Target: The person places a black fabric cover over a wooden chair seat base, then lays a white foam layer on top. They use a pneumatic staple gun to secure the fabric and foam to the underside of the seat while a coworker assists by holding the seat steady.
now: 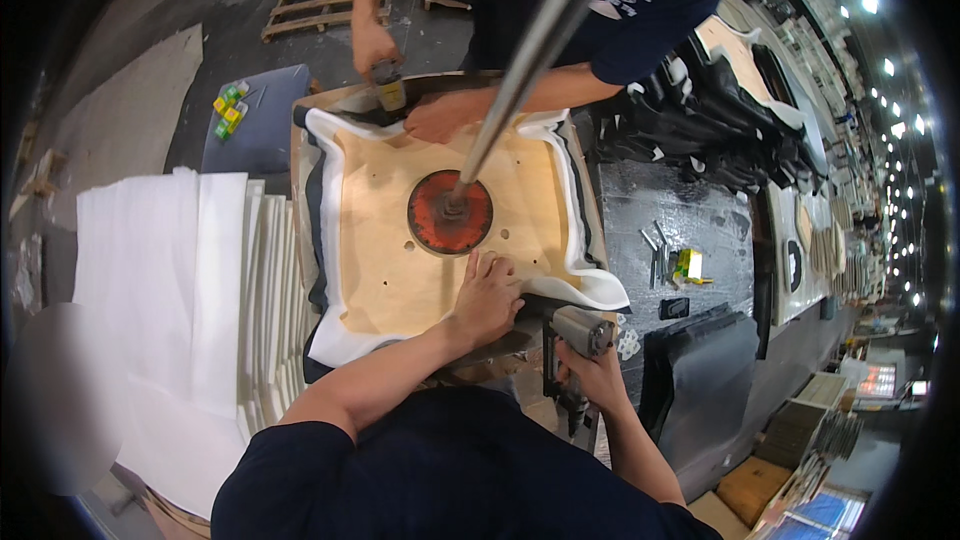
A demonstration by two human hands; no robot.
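A square plywood panel [385,180] lies in front of me, edged with white foam [598,290] and black covering. A red round plate [430,202] with a metal post rising from it sits on the panel's middle. My left hand [487,298] rests at the panel's near edge, fingers stretched over the wood, beside the turned-up foam and black covering. My right hand [597,376] is closed around the handle of a staple gun [582,331], just off the near right corner. Across from me, a co-worker holds another staple gun [388,86] at the far edge; their other hand [440,117] presses there.
Stacked white foam sheets [165,280] stand at left. A blue-grey surface [258,115] holds small green-yellow boxes. On the right, a dark table [630,210] carries staple strips and a yellow box [688,265], with black covers [690,120] piled behind. A wooden pallet [318,0] lies on the floor.
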